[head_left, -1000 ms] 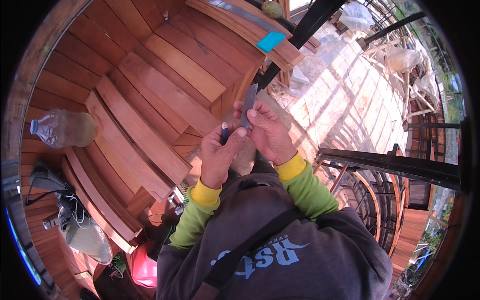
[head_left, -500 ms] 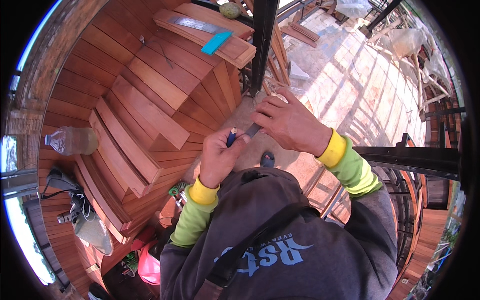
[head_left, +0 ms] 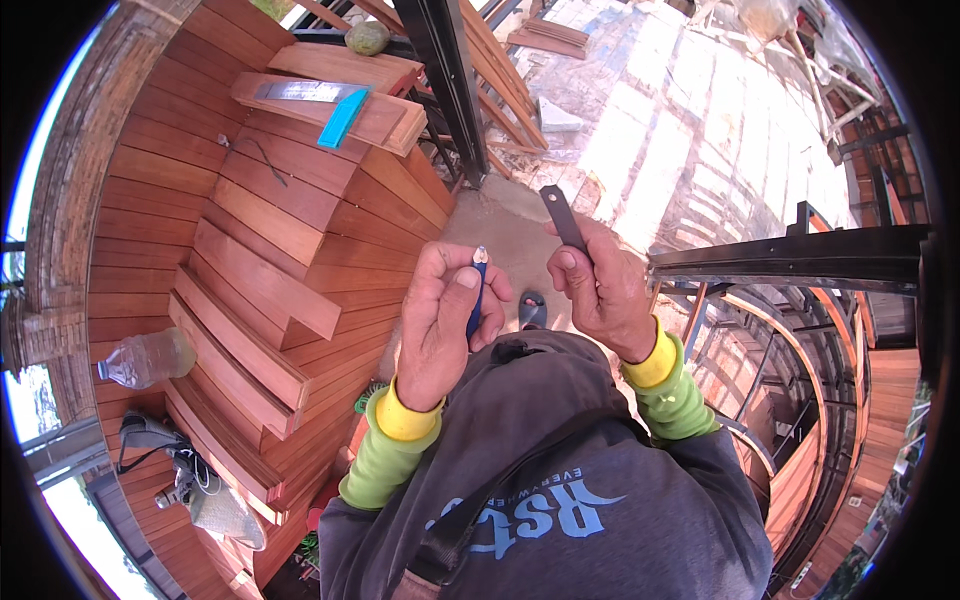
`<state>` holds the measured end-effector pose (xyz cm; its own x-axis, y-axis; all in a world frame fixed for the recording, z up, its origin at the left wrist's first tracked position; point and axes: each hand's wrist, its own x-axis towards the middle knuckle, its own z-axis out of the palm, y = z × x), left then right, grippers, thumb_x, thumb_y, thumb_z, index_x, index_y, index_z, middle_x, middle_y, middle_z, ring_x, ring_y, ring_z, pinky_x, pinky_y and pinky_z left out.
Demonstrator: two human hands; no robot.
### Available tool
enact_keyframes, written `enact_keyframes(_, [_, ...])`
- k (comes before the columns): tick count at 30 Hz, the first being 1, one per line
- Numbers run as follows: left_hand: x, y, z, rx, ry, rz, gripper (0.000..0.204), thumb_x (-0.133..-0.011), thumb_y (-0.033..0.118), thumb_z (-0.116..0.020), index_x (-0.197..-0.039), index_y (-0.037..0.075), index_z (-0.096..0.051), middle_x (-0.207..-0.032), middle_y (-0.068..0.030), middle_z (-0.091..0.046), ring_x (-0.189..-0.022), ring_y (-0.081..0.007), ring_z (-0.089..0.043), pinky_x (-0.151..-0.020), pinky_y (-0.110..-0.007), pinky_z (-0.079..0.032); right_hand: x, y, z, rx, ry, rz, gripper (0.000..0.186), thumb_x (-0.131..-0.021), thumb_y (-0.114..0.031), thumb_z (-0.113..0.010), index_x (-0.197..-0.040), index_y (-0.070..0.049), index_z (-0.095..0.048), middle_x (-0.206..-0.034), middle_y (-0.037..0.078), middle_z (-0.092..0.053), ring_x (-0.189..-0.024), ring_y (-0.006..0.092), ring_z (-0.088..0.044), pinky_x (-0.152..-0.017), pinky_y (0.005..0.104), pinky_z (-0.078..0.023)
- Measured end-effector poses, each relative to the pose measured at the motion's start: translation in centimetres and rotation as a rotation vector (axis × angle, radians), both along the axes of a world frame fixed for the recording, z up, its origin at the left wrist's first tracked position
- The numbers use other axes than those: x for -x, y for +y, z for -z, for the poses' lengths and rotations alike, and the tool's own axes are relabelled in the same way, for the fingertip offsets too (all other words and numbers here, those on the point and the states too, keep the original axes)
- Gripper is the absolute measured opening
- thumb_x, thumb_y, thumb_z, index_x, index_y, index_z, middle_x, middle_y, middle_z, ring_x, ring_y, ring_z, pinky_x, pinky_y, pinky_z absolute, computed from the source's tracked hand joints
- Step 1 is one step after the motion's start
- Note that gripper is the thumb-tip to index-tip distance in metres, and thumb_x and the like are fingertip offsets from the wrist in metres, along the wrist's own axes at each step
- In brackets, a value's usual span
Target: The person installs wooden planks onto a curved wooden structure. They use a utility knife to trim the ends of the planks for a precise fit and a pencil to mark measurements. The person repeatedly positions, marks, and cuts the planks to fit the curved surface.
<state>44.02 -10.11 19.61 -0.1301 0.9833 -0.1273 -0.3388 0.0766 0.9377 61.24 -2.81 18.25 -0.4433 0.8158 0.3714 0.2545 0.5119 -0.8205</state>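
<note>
- A clear plastic bottle with a blue cap is at the far left, its cap end pointing left, on reddish-brown wooden planking.
- Just right of it, long, slightly curved reddish-brown wooden boards lie side by side on the stepped planking.
- Higher up, a try square with a silver metal blade and a turquoise handle lies flat on stacked boards; a rounded greenish object sits just beyond.
- A black metal post stands right of that stack.
- The left hand, in a green sleeve with a yellow cuff, has its fingers and thumb closed around a blue pencil with a pale sharpened wooden end, tip up.
- Below and between the hands, a foot in a dark sandal shows on the floor.
- The right hand, well apart from the left, pinches a dark flat strip with a hole near its end between thumb and fingers; the strip slants upward to the left.
- A black metal beam runs out to the right.
</note>
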Motion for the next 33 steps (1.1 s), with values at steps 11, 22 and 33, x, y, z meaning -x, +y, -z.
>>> enact_keyframes(11, [-1.9, 2.3, -1.4, 0.041, -0.359, 0.147, 0.024, -0.098, 0.017, -0.048, -0.116, 0.001, -0.046, -0.082, -0.0167, -0.06, -0.048, -0.0104, -0.049, -0.038, -0.017, -0.034, -1.0, 1.6, -1.8, -0.562, -0.376, 0.037, 0.039, -0.065, -0.01, -0.066, -0.102, -0.003, -0.056, -0.07, 0.004, -0.047, -0.06, 0.0204, -0.054, -0.052, 0.0309, -0.046])
enact_keyframes(22, [-3.8, 2.7, -1.6, 0.125, -0.455, 0.077, 0.022, -0.093, 0.011, -0.052, -0.113, 0.001, -0.05, -0.081, -0.0129, -0.06, -0.05, -0.011, -0.048, -0.039, -0.018, -0.032, -2.2, 2.0, -1.7, -0.723, -0.566, 0.06, 0.029, -0.066, -0.019, -0.063, -0.089, -0.004, -0.055, -0.065, 0.001, -0.043, -0.059, 0.0165, -0.055, -0.05, 0.0282, -0.046])
enact_keyframes(33, [-5.6, 2.7, -0.9, 0.033, -0.392, 0.053, 0.02, -0.092, 0.01, -0.056, -0.11, 0.001, -0.053, -0.079, -0.0127, -0.06, -0.049, -0.0103, -0.046, -0.039, -0.018, -0.03, -3.7, 2.7, -0.8, -0.718, -0.561, 0.012, 0.024, -0.065, -0.019, -0.065, -0.072, -0.007, -0.046, -0.059, 0.002, -0.043, -0.052, 0.0177, -0.055, -0.043, 0.03, -0.045])
